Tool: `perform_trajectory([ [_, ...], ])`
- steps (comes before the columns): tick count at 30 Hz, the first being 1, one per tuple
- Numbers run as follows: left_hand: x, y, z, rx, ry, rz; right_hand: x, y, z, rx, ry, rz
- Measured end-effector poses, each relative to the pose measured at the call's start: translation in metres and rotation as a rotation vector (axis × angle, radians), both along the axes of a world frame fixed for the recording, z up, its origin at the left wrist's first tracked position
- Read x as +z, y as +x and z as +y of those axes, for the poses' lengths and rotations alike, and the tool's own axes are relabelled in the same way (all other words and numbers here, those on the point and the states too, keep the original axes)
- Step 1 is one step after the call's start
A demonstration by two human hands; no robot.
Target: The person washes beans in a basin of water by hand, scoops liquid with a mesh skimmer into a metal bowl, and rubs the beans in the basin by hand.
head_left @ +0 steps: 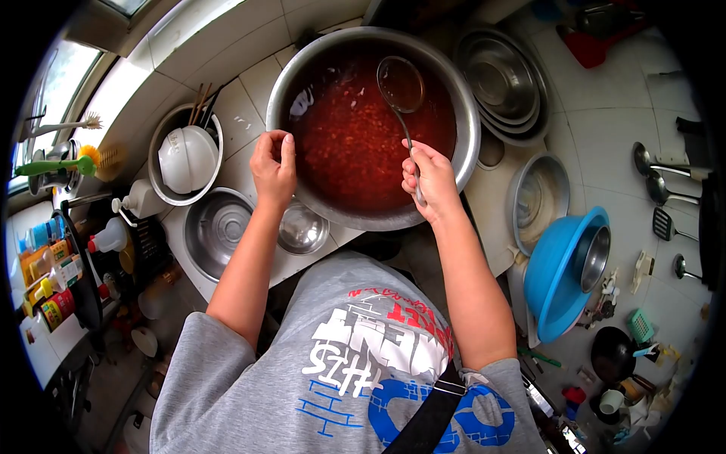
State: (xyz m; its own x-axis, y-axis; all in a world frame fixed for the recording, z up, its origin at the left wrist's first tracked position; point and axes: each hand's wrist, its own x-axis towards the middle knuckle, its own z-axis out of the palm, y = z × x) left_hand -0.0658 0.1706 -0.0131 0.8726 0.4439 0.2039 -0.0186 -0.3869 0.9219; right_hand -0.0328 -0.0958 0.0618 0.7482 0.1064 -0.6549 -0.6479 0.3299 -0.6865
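A large metal basin (467,121) holds dark red liquid with many small orange-red bits in it. My left hand (274,170) is at the basin's left front rim, fingers curled outside it and thumb on the near side, seemingly gripping the edge. In my right hand (432,180) is the handle of a long metal ladle (409,138), closed in a fist over the right part of the basin. The ladle's round bowl is over the far right part of the liquid; whether it dips in is hard to tell. A pale, whitish patch shows on the liquid at the left.
Left of the basin are a metal bowl (157,170) with white bowls and chopsticks, a wide metal bowl (198,242) and a smaller one (304,236). Nested metal basins (544,113) stand at the back right. A blue basin (541,272) and hanging utensils (665,163) are further right.
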Motion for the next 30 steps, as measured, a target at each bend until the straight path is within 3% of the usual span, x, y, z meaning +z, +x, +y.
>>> perform_trajectory([
  [4, 0.0, 0.001, 0.0, 0.003, 0.015, -0.014, 0.0, -0.004, -0.01, -0.002, -0.023, -0.028],
  [11, -0.003, 0.0, 0.002, -0.027, 0.081, -0.011, 0.024, -0.024, -0.02, 0.159, -0.423, -0.163],
  [17, 0.005, 0.0, -0.004, -0.011, -0.021, 0.015, 0.054, -0.059, -0.046, 0.271, -0.63, -0.333],
  [25, -0.004, 0.002, -0.001, -0.035, 0.033, -0.028, 0.072, -0.151, -0.1, 0.123, -0.664, -0.35],
  [30, -0.001, 0.002, 0.0, -0.061, 0.05, 0.026, 0.067, -0.224, -0.128, 0.015, -0.957, -0.47],
])
